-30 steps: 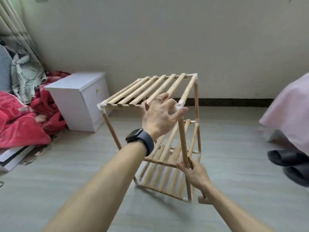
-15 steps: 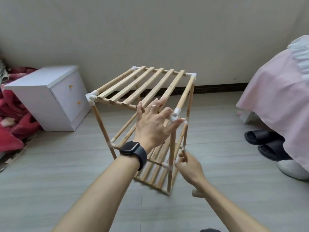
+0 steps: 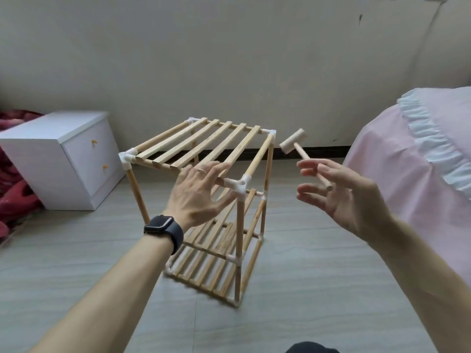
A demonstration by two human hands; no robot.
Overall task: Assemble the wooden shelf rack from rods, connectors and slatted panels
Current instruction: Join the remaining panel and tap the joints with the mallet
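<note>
The wooden shelf rack stands upright on the floor, with a slatted top panel, rod legs and white connectors at the corners. Two more slatted panels sit lower in the frame. My left hand, wearing a dark watch and a ring, lies with straight, spread fingers on the top panel's front rail, beside the near right connector. To the right of the rack, at top-panel height, my right hand loosely pinches the handle of a small wooden mallet, whose head points up toward the rack's far right corner.
A white two-drawer nightstand stands left of the rack, with a red blanket beyond it. A pink bed cover with a white frill fills the right side. The wall runs close behind. A dark shape shows at the bottom edge.
The tilted rack now stands upright. My right hand left the front leg rod and rose to the right, now holding the mallet. My left hand's fingers straightened on the top rail.
</note>
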